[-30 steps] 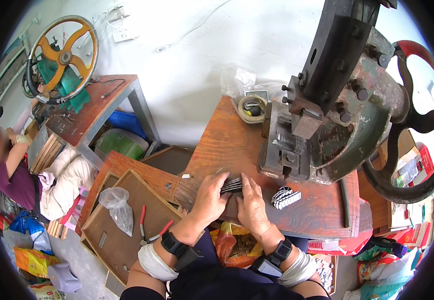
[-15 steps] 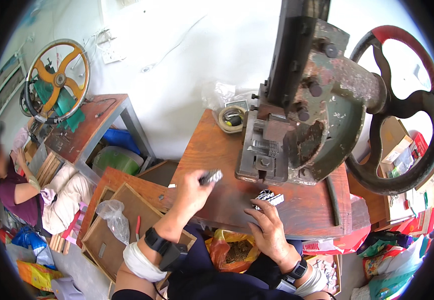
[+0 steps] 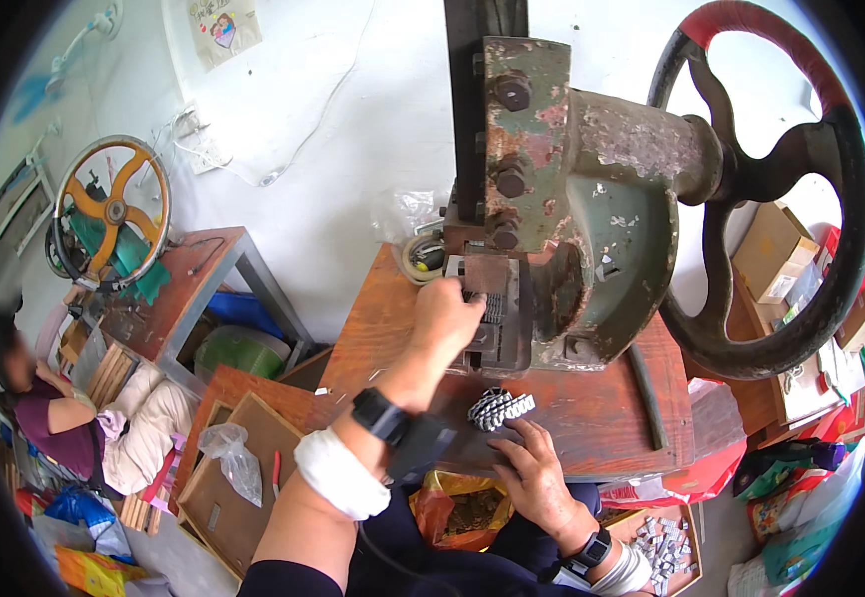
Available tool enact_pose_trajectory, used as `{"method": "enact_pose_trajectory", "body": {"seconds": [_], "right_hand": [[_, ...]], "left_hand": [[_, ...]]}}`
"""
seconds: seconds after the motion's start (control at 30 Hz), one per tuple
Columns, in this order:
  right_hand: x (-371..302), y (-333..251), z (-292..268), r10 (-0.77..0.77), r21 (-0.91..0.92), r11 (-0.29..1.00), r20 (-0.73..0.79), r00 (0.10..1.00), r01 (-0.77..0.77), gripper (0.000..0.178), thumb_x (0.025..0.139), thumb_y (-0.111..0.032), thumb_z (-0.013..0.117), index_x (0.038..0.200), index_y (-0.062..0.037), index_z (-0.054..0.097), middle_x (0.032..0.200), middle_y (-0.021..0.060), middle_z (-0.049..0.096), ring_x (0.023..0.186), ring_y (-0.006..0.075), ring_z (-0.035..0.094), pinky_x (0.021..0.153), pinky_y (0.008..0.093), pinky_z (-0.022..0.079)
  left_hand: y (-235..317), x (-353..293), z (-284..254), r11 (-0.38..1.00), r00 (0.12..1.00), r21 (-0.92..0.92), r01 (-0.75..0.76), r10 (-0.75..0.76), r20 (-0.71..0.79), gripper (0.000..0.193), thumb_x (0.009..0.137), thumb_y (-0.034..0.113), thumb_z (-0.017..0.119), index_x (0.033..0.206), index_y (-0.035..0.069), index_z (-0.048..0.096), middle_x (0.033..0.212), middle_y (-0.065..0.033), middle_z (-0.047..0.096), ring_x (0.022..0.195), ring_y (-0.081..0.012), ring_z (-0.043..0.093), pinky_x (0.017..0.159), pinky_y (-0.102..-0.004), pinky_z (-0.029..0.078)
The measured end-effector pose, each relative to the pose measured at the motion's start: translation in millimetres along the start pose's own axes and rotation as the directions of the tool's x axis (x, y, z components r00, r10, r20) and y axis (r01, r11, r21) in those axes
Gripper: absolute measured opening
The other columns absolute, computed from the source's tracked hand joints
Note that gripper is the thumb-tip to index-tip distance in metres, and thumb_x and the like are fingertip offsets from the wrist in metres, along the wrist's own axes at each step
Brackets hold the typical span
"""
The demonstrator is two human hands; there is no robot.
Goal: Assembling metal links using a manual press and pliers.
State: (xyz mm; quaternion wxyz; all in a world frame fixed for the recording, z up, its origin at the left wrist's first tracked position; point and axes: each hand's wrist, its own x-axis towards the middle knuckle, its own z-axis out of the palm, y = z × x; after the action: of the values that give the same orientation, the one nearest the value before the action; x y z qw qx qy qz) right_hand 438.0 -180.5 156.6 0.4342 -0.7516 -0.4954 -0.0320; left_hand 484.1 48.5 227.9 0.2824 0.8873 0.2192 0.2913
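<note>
My left hand (image 3: 447, 320) reaches onto the bed of the arbor press (image 3: 537, 149), fingers curled in beside the ribbed metal block (image 3: 493, 306) under the ram. What is between those fingers is hidden. On the wooden bench top lies a small coil of linked metal strip (image 3: 499, 408), silvery and black. My right hand (image 3: 539, 480) is just below that coil at the bench's front edge, its fingers apart and holding nothing; the fingertips come close to the coil's end.
A large handwheel (image 3: 786, 338) stands at the press's right, with a metal bar (image 3: 648, 398) on the bench beneath. A tape roll (image 3: 421, 261) sits behind. Left are wooden trays (image 3: 288, 438) and a seated person (image 3: 59, 423). A box of small metal pieces (image 3: 686, 557) is low right.
My left hand has moved forward and right from above the bench, where it held a small shiny metal piece, onto the press bed. My head view has shifted; my right hand stays near the coil.
</note>
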Motion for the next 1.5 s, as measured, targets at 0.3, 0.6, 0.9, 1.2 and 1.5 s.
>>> {"method": "enact_pose_trajectory", "body": {"seconds": [0.3, 0.6, 0.9, 1.2, 1.5], "right_hand": [[23, -3, -15, -0.104, -0.006, 0.995, -0.134, 0.985, 0.104, 0.039, 0.066, 0.005, 0.065, 0.104, -0.0008, 0.059, 0.113, 0.0203, 0.051, 0.100, 0.0391, 0.051, 0.085, 0.0439, 0.045], [138, 15, -7, -0.144, -0.390, 0.920, -0.267, 0.953, 0.030, 0.018, 0.071, -0.016, 0.069, 0.078, -0.0033, 0.058, 0.082, 0.0117, 0.059, 0.077, 0.0311, 0.057, 0.066, 0.0399, 0.048], [148, 14, 11, -0.061, -0.330, 0.942, -0.358, 0.932, -0.065, 0.019, 0.070, -0.019, 0.071, 0.074, -0.0044, 0.059, 0.075, 0.0109, 0.059, 0.074, 0.0303, 0.060, 0.061, 0.0377, 0.047], [147, 10, 8, 0.034, -0.225, 0.966, -0.390, 0.920, -0.131, 0.026, 0.066, -0.019, 0.076, 0.082, -0.0053, 0.061, 0.086, 0.0090, 0.058, 0.078, 0.0295, 0.059, 0.067, 0.0379, 0.048], [156, 22, 11, 0.215, -0.158, 0.940, -0.414, 0.885, -0.302, 0.050, 0.061, -0.026, 0.080, 0.097, -0.0007, 0.057, 0.095, 0.0125, 0.058, 0.085, 0.0332, 0.059, 0.071, 0.0396, 0.048]], "left_hand": [[-31, -5, 4, 0.822, 0.998, -0.568, 0.043, -0.005, 0.069, 0.020, 0.081, 0.006, 0.058, 0.097, -0.006, 0.062, 0.086, -0.0144, 0.066, 0.080, -0.0169, 0.061, 0.074, -0.0306, 0.046], [-29, -8, 6, 0.937, 0.958, -0.205, -0.284, 0.269, -0.097, 0.032, 0.072, -0.004, 0.054, 0.102, 0.002, 0.063, 0.102, -0.0146, 0.061, 0.101, -0.0341, 0.052, 0.088, -0.0395, 0.042], [-37, -3, 18, 0.904, 0.938, -0.272, -0.329, 0.281, -0.202, 0.027, 0.068, -0.006, 0.052, 0.091, -0.001, 0.065, 0.094, -0.0168, 0.060, 0.093, -0.0369, 0.054, 0.083, -0.0413, 0.044], [-45, 1, 29, 0.921, 0.957, -0.260, -0.289, 0.271, -0.104, 0.031, 0.072, 0.001, 0.055, 0.103, 0.001, 0.063, 0.111, -0.0134, 0.057, 0.106, -0.0330, 0.048, 0.090, -0.0418, 0.040], [-46, 3, 26, 0.897, 0.942, -0.288, -0.336, 0.312, -0.126, 0.028, 0.072, -0.003, 0.057, 0.100, -0.001, 0.064, 0.105, -0.0165, 0.060, 0.100, -0.0344, 0.051, 0.090, -0.0408, 0.041]]}}
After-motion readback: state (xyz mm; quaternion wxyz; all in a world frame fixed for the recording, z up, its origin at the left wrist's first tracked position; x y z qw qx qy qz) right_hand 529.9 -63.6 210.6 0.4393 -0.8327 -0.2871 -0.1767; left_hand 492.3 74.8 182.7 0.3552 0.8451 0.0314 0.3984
